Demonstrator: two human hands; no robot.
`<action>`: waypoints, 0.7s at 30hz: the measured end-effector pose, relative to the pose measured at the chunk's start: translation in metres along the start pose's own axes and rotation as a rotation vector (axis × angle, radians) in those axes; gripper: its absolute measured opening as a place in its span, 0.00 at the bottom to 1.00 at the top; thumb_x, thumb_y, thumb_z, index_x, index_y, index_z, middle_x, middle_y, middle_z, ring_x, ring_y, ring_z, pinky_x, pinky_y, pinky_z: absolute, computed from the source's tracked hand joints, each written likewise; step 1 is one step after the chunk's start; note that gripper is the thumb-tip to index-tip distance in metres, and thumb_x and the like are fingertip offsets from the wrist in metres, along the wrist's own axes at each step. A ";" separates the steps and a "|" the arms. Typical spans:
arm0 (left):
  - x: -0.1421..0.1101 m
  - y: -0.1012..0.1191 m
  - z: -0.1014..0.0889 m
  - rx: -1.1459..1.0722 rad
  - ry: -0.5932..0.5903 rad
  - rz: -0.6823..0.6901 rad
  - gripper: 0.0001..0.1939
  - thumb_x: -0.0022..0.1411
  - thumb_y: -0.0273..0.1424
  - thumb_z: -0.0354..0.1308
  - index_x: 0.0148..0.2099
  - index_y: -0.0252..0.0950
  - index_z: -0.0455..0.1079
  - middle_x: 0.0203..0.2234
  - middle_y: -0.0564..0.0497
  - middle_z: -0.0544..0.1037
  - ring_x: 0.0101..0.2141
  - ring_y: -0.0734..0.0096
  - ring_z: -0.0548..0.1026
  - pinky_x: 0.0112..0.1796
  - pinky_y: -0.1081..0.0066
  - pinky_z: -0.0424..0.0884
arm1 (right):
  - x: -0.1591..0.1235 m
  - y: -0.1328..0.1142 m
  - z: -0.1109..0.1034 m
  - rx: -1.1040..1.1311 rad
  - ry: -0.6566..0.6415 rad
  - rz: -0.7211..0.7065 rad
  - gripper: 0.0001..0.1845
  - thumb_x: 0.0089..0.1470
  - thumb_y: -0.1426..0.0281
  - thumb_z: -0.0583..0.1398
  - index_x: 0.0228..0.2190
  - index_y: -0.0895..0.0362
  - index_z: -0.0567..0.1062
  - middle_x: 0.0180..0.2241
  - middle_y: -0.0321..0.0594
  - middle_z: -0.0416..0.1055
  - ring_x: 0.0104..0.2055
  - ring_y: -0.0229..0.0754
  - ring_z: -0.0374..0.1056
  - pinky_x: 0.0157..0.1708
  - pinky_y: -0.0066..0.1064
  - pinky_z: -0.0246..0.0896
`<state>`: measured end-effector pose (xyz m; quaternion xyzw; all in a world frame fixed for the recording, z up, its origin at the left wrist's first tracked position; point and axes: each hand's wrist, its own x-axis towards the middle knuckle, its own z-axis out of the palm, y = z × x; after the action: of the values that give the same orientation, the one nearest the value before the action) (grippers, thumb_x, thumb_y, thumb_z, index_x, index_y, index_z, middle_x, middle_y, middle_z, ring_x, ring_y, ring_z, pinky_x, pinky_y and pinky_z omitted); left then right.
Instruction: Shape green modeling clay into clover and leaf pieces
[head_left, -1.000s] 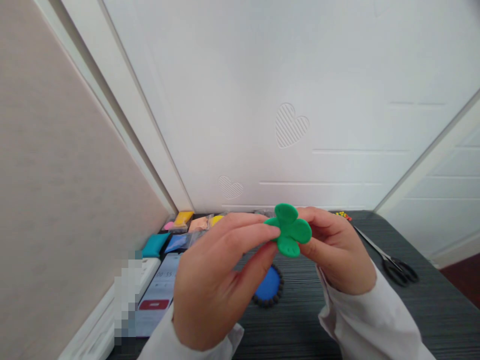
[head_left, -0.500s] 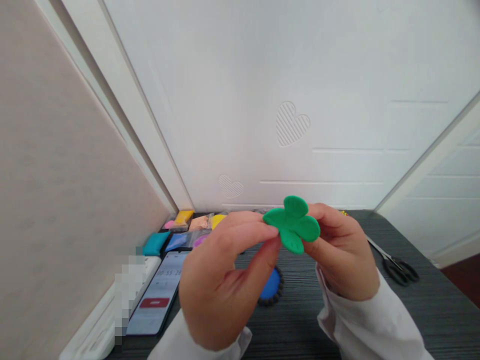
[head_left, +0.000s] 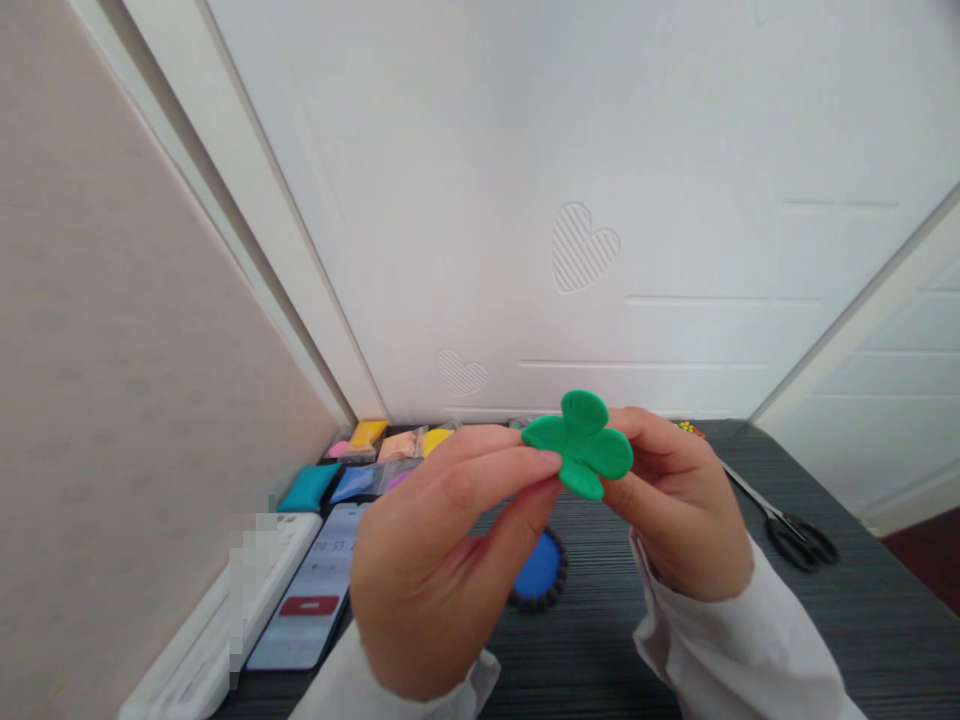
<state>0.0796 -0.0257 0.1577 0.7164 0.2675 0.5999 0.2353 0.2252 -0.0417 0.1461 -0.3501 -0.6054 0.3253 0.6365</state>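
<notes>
A green clay flower [head_left: 589, 440] with several rounded petals is raised above the dark table, between my two hands. My left hand [head_left: 442, 560] pinches its left and lower petals between thumb and fingers. On the other side, my right hand [head_left: 679, 500] grips it from behind with thumb and bent fingers; the exact contact there is partly hidden by the petals. Below the hands, a blue disc [head_left: 541, 572] with a dark beaded rim lies on the table, partly covered by my left hand.
Packets of coloured clay, among them a teal one [head_left: 307, 488] and a yellow one [head_left: 368, 433], lie at the back left. A phone [head_left: 311, 600] showing a timer rests beside a white power strip [head_left: 202, 650]. Black-handled scissors [head_left: 799, 540] lie right. A white panel [head_left: 487, 200] rises behind.
Both hands and the green flower have shifted slightly left. My left fingertips sit a little farther over the petals, and more of the blue disc shows.
</notes>
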 end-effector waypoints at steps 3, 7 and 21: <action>0.000 -0.001 0.001 0.105 -0.052 0.141 0.21 0.43 0.16 0.59 0.37 0.44 0.69 0.32 0.61 0.75 0.32 0.78 0.71 0.37 0.77 0.67 | 0.000 0.001 0.000 0.037 -0.010 0.004 0.03 0.46 0.71 0.59 0.28 0.51 0.71 0.25 0.32 0.68 0.28 0.33 0.61 0.31 0.27 0.57; -0.001 -0.002 0.007 -0.058 0.061 -0.015 0.24 0.41 0.18 0.61 0.41 0.44 0.66 0.33 0.57 0.74 0.32 0.75 0.72 0.34 0.75 0.69 | 0.001 0.002 0.000 0.048 -0.013 0.022 0.02 0.47 0.71 0.58 0.28 0.52 0.71 0.25 0.32 0.67 0.29 0.33 0.61 0.31 0.27 0.57; 0.011 -0.046 0.015 -0.633 -0.064 -0.555 0.07 0.48 0.25 0.59 0.32 0.38 0.71 0.23 0.56 0.75 0.22 0.82 0.70 0.23 0.81 0.66 | 0.008 0.013 -0.001 -0.442 -0.058 -0.019 0.17 0.45 0.69 0.59 0.40 0.54 0.65 0.31 0.35 0.67 0.31 0.34 0.62 0.33 0.29 0.59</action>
<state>0.0912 0.0157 0.1331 0.5277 0.2457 0.5439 0.6044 0.2273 -0.0280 0.1391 -0.4661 -0.6833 0.1887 0.5294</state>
